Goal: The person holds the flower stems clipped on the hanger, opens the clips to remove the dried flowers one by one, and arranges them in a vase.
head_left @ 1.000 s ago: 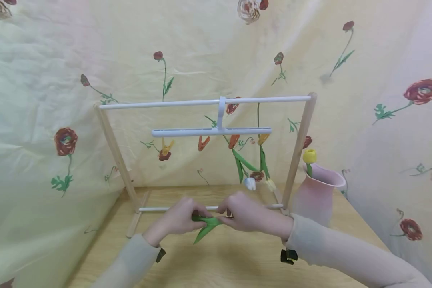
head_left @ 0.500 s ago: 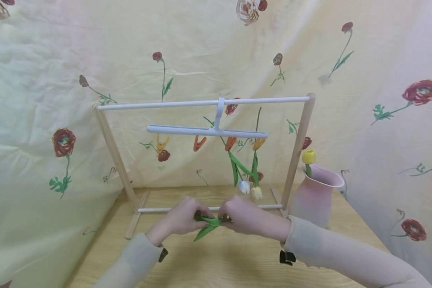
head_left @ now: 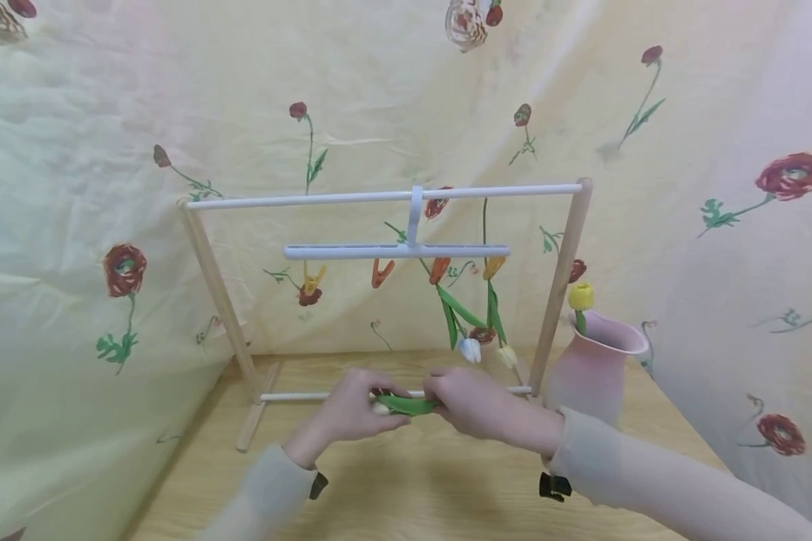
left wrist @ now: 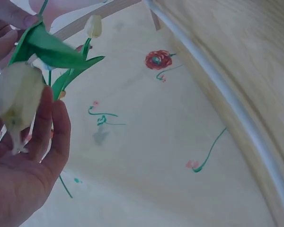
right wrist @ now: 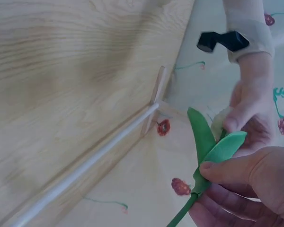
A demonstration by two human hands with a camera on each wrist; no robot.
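A white artificial tulip with green leaves is between both hands, low in front of the rack. My left hand holds it at the blossom end; in the left wrist view the pale blossom covers part of the curled fingers. My right hand pinches the base of the leaves between thumb and fingers, with the stem running out below. Behind, a white hanger carries several clips. Two tulips hang upside down from its right-hand clips, one bluish white, one cream.
The hanger hooks over the top bar of a wooden rack, whose lower bar passes behind the hands. A yellow clip and an orange clip hang bare. At right, a pink vase holds a yellow tulip.
Both hands have shifted slightly right and the left one has opened up around the blossom, which now shows. The leaves lie flatter between the hands. The hanger swung left, then back.
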